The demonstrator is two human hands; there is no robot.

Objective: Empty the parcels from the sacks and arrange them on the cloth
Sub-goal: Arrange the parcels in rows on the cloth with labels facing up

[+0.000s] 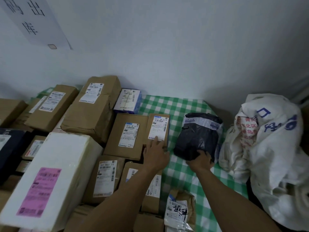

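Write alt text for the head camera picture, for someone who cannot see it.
A person's left hand touches a small cardboard box while the right hand grips the near end of a black plastic parcel lying on a green-and-white checked cloth. Labelled cardboard boxes crowd the left side, and a crumpled white sack sits at the right.

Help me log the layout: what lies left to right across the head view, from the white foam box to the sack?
White foam box, wide brown box, narrow brown box under the left hand, black bag held by the right hand, white sack.
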